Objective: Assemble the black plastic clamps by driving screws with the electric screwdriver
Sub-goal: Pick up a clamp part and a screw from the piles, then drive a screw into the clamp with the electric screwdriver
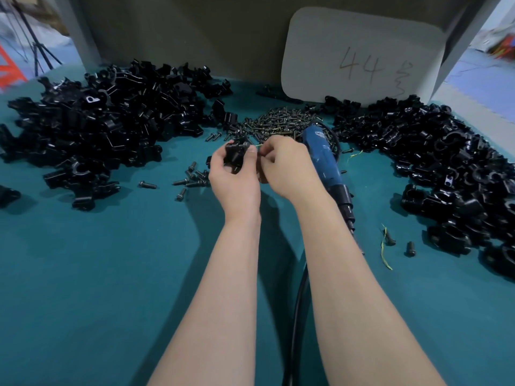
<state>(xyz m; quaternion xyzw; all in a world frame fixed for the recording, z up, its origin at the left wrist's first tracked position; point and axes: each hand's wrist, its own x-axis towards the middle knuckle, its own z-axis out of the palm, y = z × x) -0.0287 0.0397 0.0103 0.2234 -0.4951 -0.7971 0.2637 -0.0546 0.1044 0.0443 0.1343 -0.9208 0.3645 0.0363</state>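
My left hand (234, 179) grips a black plastic clamp (237, 153) above the middle of the green table. My right hand (287, 168) is right beside it, its fingertips pinched together at the clamp's right side; what they pinch is hidden. The blue electric screwdriver (324, 162) lies on the table just right of my right hand, tip pointing toward me, its black cable (299, 302) running down between my forearms. A heap of dark screws (278, 121) lies just behind my hands.
A big pile of loose black clamp parts (97, 123) fills the left of the green table (97, 274); another pile of clamps (446, 162) fills the right. Stray screws (192, 176) lie left of my hands. A white card marked 44 (362, 54) leans at the back.
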